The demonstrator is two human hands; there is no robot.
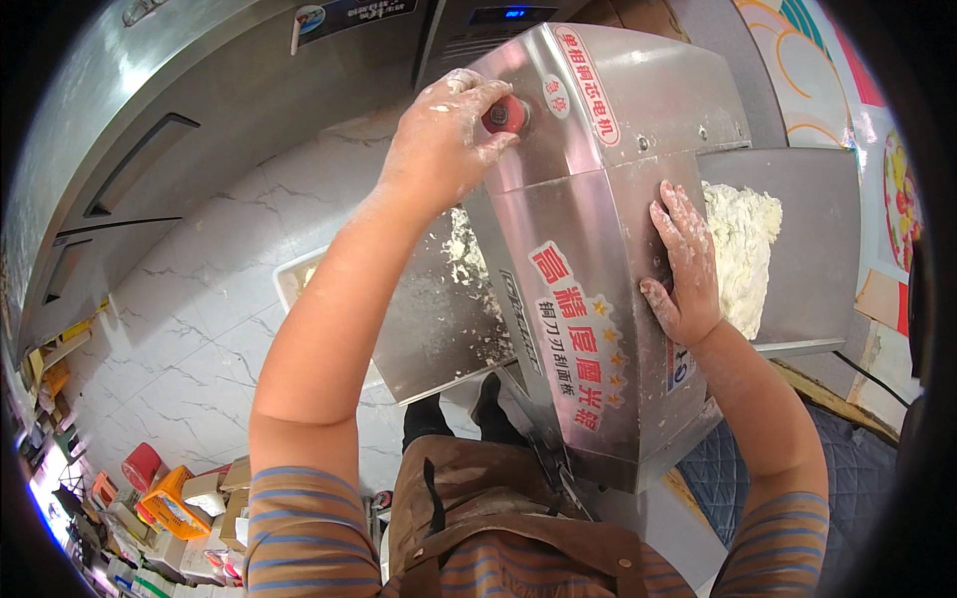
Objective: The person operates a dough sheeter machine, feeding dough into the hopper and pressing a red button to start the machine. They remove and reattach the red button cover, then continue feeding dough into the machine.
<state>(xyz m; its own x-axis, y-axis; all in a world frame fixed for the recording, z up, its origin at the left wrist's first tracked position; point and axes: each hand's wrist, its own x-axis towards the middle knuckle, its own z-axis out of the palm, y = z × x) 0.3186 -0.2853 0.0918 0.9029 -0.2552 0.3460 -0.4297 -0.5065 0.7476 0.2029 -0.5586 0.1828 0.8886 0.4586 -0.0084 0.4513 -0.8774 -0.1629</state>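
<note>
A stainless steel dough sheeter [553, 217], its housing bearing red writing, stands before me. With thumb and fingers my left hand [456, 127], dusted with flour, grips the red emergency stop knob [505, 114] at the housing's far left. Fingers spread, my right hand [686, 261] lies flat against the housing's right side and holds nothing. Just beyond it a thick, rough slab of dough [740, 250] rests on the right metal tray [811, 247]. Flour and dough crumbs [467, 250] are scattered over the left metal tray [426, 321].
A white plastic bin [288, 280] is partly under the left tray. Steel cabinets [134, 149] line the upper left. An orange basket [176, 504] and boxes stand at lower left. A black cable [871, 380] and a quilted blue-grey cloth [792, 463] are at right.
</note>
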